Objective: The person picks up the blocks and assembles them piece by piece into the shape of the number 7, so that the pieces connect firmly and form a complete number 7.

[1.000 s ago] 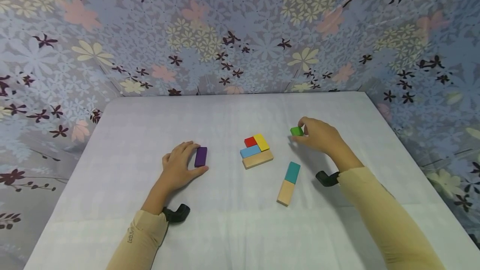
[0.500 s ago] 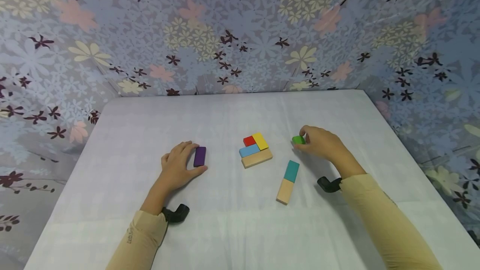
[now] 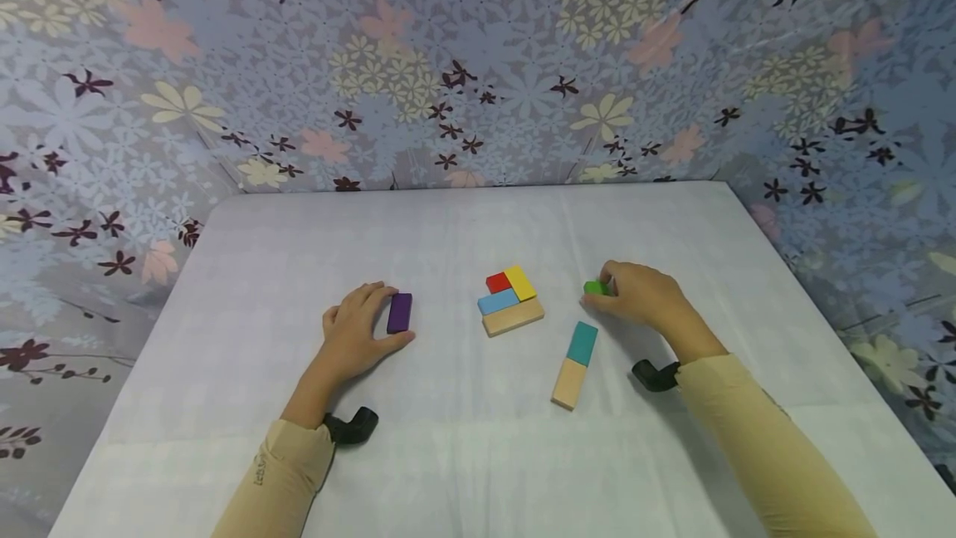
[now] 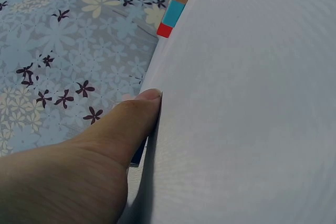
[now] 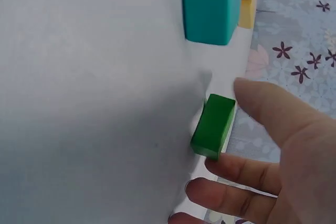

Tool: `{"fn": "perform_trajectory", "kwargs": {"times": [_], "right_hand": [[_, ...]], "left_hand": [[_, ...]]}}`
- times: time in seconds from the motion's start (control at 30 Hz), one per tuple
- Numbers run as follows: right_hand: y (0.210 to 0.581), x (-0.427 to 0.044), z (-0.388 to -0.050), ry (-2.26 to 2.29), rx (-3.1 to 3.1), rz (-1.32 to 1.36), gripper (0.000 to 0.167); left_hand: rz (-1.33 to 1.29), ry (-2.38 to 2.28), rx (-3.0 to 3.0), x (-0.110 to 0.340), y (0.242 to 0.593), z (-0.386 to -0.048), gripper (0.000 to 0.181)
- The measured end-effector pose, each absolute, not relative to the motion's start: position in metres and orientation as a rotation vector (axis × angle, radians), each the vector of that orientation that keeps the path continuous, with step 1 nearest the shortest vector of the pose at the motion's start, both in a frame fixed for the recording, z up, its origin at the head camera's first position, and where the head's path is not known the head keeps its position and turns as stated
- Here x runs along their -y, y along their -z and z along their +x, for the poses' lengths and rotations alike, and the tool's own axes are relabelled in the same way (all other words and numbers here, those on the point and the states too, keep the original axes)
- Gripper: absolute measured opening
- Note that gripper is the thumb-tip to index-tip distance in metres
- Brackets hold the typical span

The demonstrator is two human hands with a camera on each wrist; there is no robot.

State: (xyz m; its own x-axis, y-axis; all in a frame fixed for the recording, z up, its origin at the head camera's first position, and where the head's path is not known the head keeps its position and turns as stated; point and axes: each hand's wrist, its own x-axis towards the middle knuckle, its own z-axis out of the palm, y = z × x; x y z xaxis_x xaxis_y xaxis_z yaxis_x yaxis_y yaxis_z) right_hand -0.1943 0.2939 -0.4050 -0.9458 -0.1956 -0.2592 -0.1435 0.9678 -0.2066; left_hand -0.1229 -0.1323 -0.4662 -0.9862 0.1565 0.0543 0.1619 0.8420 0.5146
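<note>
My left hand (image 3: 354,335) rests on the table around a purple block (image 3: 399,313), with fingertips at its far end and the thumb at its near end. In the left wrist view my thumb (image 4: 113,129) covers most of that block. On the right, my right hand (image 3: 642,297) holds a small green block (image 3: 595,287) between thumb and fingers. The right wrist view shows this green block (image 5: 213,124) low at the white cloth, one fingertip touching its lower end and the thumb close to its upper corner. The remaining fingers are spread below it.
Mid-table lies a group of touching blocks: red (image 3: 497,282), yellow (image 3: 520,282), light blue (image 3: 498,301) and a long plain wood one (image 3: 514,317). Nearer, a teal block (image 3: 582,344) meets a plain wood block (image 3: 569,384) end to end. Floral cloth (image 3: 463,65) hangs behind the table.
My right hand has come nearer and lower with the green block, towards the teal block. The left hand and the purple block have stayed in place.
</note>
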Motion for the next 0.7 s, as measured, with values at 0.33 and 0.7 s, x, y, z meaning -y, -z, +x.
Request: {"fn": "perform_trajectory", "kwargs": {"times": [0.33, 0.7], "right_hand": [[0.409, -0.302, -0.196, 0.346, -2.844, -0.309, 0.041], [0.415, -0.314, -0.190, 0.510, -2.773, -0.315, 0.040]], "left_hand": [[-0.258, 0.845, 3.012, 0.132, 0.466, -0.121, 0.074], [-0.258, 0.866, 3.015, 0.133, 0.464, -0.121, 0.074]]}}
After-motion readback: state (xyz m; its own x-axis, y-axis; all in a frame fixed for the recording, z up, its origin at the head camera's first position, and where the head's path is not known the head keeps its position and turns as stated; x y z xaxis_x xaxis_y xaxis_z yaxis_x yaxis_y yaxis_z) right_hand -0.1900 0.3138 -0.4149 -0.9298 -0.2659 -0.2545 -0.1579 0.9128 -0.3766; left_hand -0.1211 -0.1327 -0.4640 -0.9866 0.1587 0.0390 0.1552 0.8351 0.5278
